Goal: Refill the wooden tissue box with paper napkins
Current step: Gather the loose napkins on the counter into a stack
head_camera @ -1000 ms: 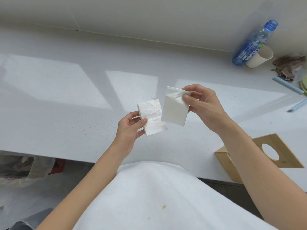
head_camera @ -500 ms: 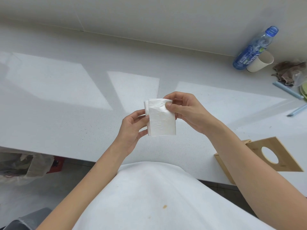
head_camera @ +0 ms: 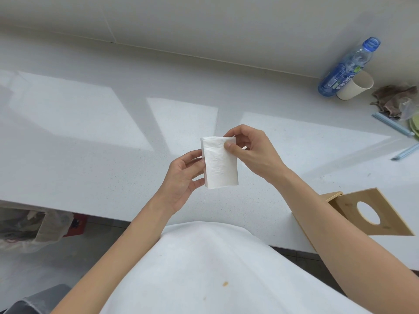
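Right hand [head_camera: 251,152] pinches the top right corner of the folded paper napkins [head_camera: 221,165], thumb on the front face, index curled over the top edge. Left hand [head_camera: 183,180] holds the same stack from its left edge, fingers curled round behind, thumb tip at the front side. Both hands are closed on the napkins. The stack looks like more than one napkin, layered edges show at the top left, count not readable. It is held upright in the air above the white counter [head_camera: 90,132], not touching it, front face a bit creased. Wooden tissue box [head_camera: 385,214] sits on the counter at the near edge, to the right and well apart from the napkins, partly hidden behind the right forearm; its panel with the round hole faces up toward the camera, tilted. Cannot tell what is inside the box. Far right against the wall: blue plastic bottle [head_camera: 347,69] with a paper cup [head_camera: 356,86] touching it, a crumpled brown cloth [head_camera: 394,99] just beside. Two pale blue straws [head_camera: 392,124] lie near the right edge. White garment [head_camera: 204,268] fills the bottom centre. Plastic bag [head_camera: 27,227] sits below the counter at left.
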